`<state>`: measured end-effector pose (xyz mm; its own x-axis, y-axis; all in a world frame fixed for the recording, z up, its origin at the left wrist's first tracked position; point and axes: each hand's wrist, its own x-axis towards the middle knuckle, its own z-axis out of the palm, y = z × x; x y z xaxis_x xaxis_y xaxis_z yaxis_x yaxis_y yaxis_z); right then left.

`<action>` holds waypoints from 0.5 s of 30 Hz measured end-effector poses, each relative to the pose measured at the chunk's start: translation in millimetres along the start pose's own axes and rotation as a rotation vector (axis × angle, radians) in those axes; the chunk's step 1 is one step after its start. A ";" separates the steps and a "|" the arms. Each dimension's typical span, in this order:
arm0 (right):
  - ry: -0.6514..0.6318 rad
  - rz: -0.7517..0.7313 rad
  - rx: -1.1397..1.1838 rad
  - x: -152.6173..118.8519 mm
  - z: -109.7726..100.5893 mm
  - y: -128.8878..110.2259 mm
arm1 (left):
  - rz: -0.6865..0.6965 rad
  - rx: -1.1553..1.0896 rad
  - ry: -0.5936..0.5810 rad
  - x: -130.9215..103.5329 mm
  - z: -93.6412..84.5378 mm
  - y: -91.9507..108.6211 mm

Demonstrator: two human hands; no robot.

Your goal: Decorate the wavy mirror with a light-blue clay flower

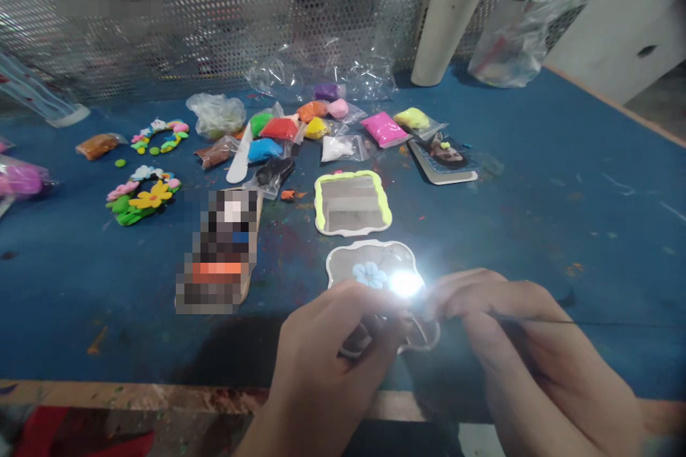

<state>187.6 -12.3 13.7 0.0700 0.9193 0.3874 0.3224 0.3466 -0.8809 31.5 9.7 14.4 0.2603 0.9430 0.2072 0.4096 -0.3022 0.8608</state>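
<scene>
A white-framed, wavy-edged mirror (343, 257) lies partly under my hands, a pale blue clay flower (369, 274) on its face. My left hand (332, 343) is closed over the mirror's lower left part, thumb and fingers drawn together beside a bright glare. From the right, my right hand (509, 314) comes close with its fingertips pinched at the mirror's right edge. What either hand holds is hidden by the glare and the fingers. Just beyond lies a second mirror (354, 205), its frame lined with yellow-green clay along the top and sides.
Bags of coloured clay, such as a pink one (384, 129), lie across the back. A white spreader (239, 155) rests among them. Left are two flower-decorated rings (143, 196) and a phone-shaped blurred object (219, 250). A small booklet-like case (444, 161) and a tumbler (453, 21) stand right.
</scene>
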 end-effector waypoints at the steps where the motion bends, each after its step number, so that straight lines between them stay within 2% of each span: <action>1: 0.005 0.005 0.001 0.3 0.6 -0.1 | 0.002 0.002 0.000 0.1 0.0 -0.1; 15: 0.077 0.068 -0.012 -0.2 3.8 0.6 | -0.017 0.005 0.031 -1.9 -0.3 -1.6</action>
<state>184.3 -11.6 12.0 0.1641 0.9233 0.3472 0.3257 0.2815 -0.9026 30.1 8.4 12.7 0.2260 0.9519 0.2069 0.4180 -0.2866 0.8620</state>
